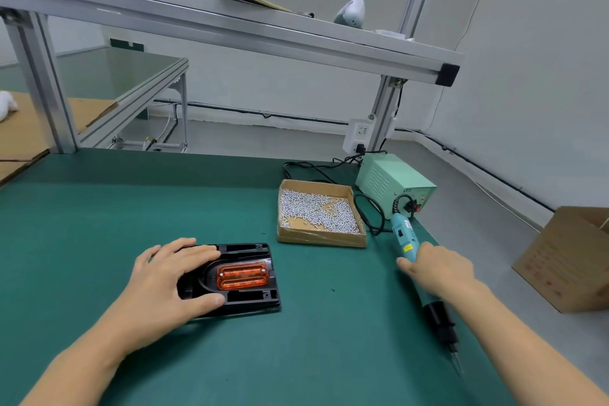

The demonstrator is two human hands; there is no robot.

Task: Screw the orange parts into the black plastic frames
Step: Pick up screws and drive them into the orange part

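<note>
Left hand [171, 277] spread flat, fingers pressing the black frame [230, 277] with orange part [242, 276] seated in it on the green tabletop [131, 208]; right hand [438, 269] wrapped around the teal electric screwdriver [407, 241], tip down near tabletop edge.

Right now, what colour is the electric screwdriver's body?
Teal body, black tip end: electric screwdriver, head view.

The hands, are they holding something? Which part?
The right hand grips the screwdriver around the middle of its turquoise body. The left hand rests on the black frame, at its left side.
</note>
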